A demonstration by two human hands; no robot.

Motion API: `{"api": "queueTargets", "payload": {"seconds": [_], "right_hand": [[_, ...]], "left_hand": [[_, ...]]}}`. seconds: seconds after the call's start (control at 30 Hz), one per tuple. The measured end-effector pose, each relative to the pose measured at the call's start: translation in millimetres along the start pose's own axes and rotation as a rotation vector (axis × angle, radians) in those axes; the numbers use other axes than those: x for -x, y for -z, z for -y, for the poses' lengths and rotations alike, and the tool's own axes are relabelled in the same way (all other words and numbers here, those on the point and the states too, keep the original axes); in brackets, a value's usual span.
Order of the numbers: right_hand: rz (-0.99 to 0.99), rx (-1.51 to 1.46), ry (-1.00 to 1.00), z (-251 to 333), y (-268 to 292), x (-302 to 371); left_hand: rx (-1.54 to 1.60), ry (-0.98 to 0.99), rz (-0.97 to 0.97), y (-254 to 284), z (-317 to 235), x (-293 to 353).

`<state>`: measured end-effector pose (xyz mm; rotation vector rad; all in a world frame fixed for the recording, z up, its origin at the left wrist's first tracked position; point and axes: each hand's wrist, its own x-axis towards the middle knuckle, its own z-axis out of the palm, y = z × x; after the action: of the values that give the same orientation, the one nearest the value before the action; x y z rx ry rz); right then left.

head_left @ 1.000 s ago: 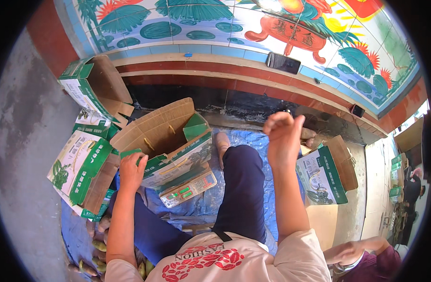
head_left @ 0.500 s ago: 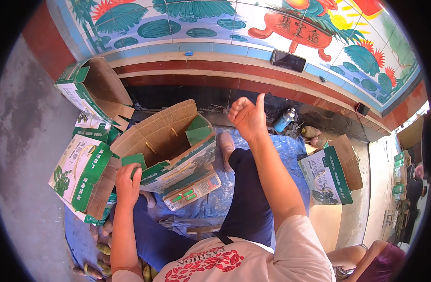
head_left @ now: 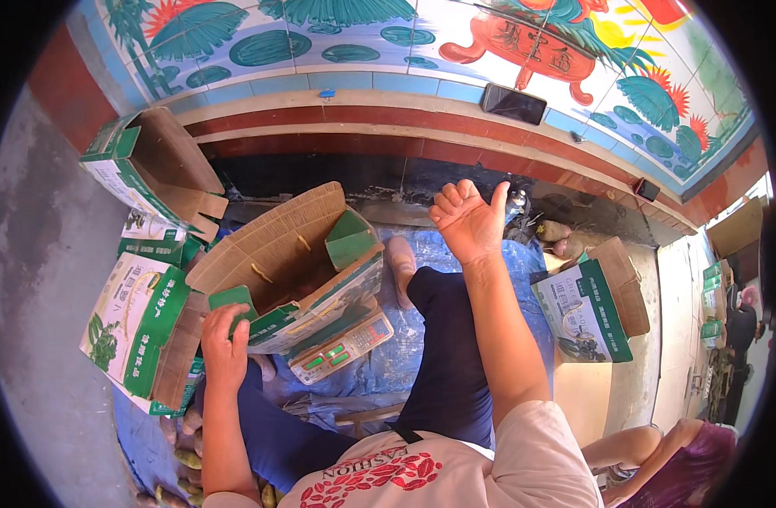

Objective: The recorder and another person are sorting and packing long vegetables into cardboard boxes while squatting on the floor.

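Observation:
A large open cardboard box [head_left: 272,243] with a handle cord stands tilted on a digital scale [head_left: 341,347] between my legs. At the box's near left corner, my left hand [head_left: 223,334] is closed on the green flap, thumb toward me and fingers bent over it. The inside of the box is dark and mostly hidden by its walls. Raised in front of me, to the right of the box, my right hand [head_left: 471,222] holds nothing; its palm shows, the fingers are loosely curled and the thumb stands apart.
More open cartons are at the left [head_left: 138,326], farther back [head_left: 155,165] and at the right [head_left: 587,309]. Root vegetables [head_left: 553,230] lie by the wall, others [head_left: 187,459] near my left leg. A blue sheet [head_left: 515,262] covers the floor. Another person [head_left: 689,466] sits at lower right.
My right hand has shifted right in view and now hides most of the blue bottle by the wall; its thumb points farther out. My left hand stays at the box corner.

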<state>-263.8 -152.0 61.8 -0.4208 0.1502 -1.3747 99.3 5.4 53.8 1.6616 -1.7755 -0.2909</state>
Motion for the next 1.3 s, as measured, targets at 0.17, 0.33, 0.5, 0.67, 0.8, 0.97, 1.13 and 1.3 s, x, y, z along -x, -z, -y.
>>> {"api": "queueTargets", "payload": {"seconds": [0.17,0.33,0.5,0.67,0.8,0.97,1.13,1.3], "right_hand": [[0.037,-0.011,0.003,3,2,4],[0.033,0.089,-0.003,-5,1,6],[-0.002,0.067,0.012,-5,2,6],[-0.082,0.048,0.002,-5,17,2],[-0.063,0.000,0.021,-2,14,4],[-0.030,-0.066,0.074,5,17,7],[0.016,-0.166,0.152,16,17,12],[-0.015,-0.154,0.217,24,7,17]], "left_hand": [[0.036,-0.007,0.020,0,-2,-4],[0.087,-0.013,0.017,0,-3,-6],[0.092,-0.021,0.021,-1,-7,-10],[0.092,-0.020,0.018,-3,-8,-10],[0.083,0.001,0.012,-4,-6,-9],[0.082,0.003,0.007,-5,-7,-9],[0.081,0.019,-0.006,-5,-6,-8],[0.058,0.021,0.004,-7,-4,-9]]}}
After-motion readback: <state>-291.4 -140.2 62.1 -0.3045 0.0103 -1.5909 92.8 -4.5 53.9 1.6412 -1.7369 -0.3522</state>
